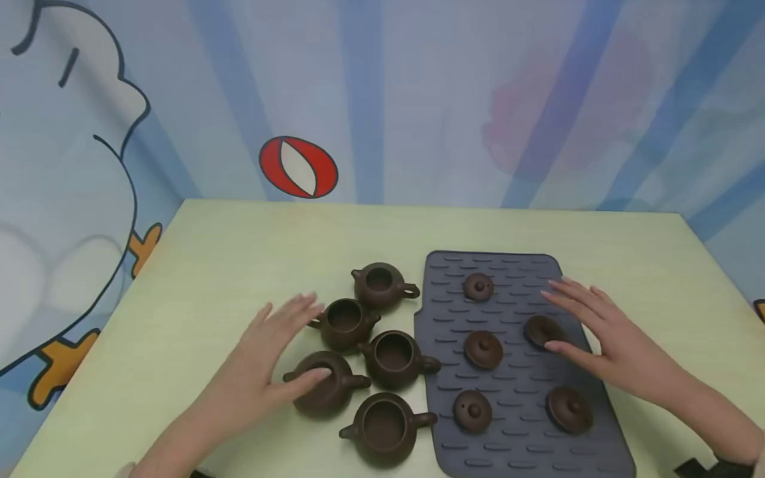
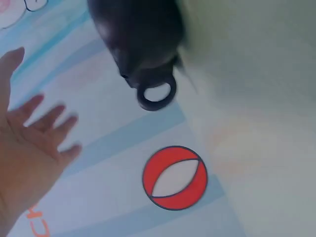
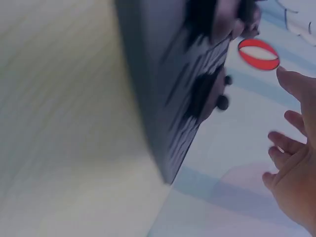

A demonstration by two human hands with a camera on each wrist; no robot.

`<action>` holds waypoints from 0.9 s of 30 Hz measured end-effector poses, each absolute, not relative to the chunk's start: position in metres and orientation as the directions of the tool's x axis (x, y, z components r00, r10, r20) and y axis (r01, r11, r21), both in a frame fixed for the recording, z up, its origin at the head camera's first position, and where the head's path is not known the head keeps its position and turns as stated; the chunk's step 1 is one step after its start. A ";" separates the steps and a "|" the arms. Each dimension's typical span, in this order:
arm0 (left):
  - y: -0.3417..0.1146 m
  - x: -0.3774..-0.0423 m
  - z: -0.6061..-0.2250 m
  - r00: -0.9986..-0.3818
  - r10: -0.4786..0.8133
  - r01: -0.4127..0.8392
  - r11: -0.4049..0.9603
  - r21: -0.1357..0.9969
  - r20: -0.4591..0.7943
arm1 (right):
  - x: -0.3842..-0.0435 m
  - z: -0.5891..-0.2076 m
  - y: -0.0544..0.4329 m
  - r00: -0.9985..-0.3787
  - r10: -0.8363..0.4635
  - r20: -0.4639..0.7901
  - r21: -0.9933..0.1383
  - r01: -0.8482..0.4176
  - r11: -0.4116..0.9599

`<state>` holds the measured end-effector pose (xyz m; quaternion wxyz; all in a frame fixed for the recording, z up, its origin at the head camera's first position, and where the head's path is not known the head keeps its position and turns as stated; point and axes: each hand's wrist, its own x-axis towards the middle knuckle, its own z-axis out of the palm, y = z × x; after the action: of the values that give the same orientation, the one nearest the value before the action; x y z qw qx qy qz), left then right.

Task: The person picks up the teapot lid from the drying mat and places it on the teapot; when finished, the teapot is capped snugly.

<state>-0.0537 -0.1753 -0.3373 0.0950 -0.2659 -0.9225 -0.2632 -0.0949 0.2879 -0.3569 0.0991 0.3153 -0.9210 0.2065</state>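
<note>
My left hand [image 1: 259, 368] is spread over the left side of a brown teapot [image 1: 325, 398], its thumb overlapping the teapot's top in the head view. Nothing is in its grasp. In the left wrist view a teapot handle [image 2: 157, 106] shows as a dark ring beyond the same hand. Over the right edge of the grey mat [image 1: 508, 451] hovers my right hand [image 1: 615, 342], fingers extended and holding nothing. Its thumb tip overlaps a brown lid [image 1: 540, 326] that shows a dark centre and no knob. Another lid [image 1: 570, 409] lies nearer me, knob up.
Several more lidless teapots cluster left of the mat, among them one at the back [image 1: 388, 295] and one in front [image 1: 382, 441]. Three lids, such as the middle one [image 1: 484, 350], form a column on the mat. A printed backdrop [image 1: 412, 99] rises behind the pale table [image 1: 257, 245].
</note>
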 end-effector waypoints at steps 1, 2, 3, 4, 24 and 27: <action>-0.173 -0.051 -0.335 -0.819 0.473 0.573 0.696 0.432 0.324 | -0.095 -0.355 0.281 -0.759 -0.563 0.328 -0.317 -0.650 0.691; -0.171 -0.049 -0.334 -0.802 0.502 0.598 0.675 0.432 0.325 | -0.094 -0.353 0.275 -0.731 -0.590 0.342 -0.311 -0.680 0.663; -0.172 -0.049 -0.332 -0.789 0.527 0.614 0.663 0.429 0.315 | -0.094 -0.353 0.268 -0.701 -0.615 0.360 -0.310 -0.712 0.630; -0.173 -0.051 -0.331 -0.781 0.548 0.623 0.653 0.432 0.299 | -0.093 -0.352 0.261 -0.677 -0.638 0.367 -0.306 -0.735 0.604; -0.192 -0.101 -0.360 -0.625 0.778 0.539 0.484 0.689 -0.057 | -0.094 -0.369 0.199 -0.360 -0.933 -0.018 -0.664 -0.694 0.280; -0.195 -0.104 -0.355 -0.634 0.766 0.493 0.503 0.710 -0.103 | -0.096 -0.370 0.197 -0.366 -0.930 0.014 -0.662 -0.701 0.266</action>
<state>-0.1041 -0.1946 -0.3553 -0.2072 -0.3740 -0.8419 -0.3294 -0.0960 0.1969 -0.3700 -0.1939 0.5284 -0.7716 0.2962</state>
